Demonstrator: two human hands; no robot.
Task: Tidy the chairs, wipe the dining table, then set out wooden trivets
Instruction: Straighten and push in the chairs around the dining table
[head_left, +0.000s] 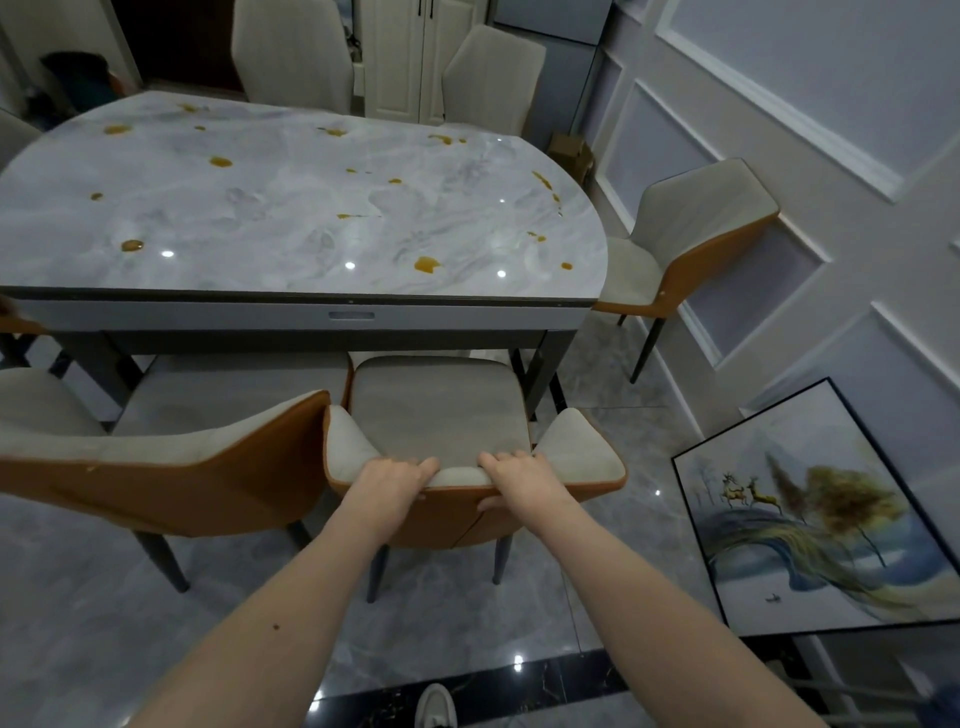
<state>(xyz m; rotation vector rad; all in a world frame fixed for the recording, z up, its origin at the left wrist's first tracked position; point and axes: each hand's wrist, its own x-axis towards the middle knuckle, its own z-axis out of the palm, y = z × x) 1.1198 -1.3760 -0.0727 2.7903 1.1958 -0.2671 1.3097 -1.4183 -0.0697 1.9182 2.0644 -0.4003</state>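
At table's (291, 208) near edge: left hand (387, 480) and right hand (519, 480) each held narrow grip on chair (441, 410) backrest top, spaced apart for straight push under stained table.

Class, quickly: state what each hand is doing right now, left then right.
Left hand: closed on the top edge of the chair backrest.
Right hand: closed on the same backrest edge, fingers over the top, thumb on the orange back.
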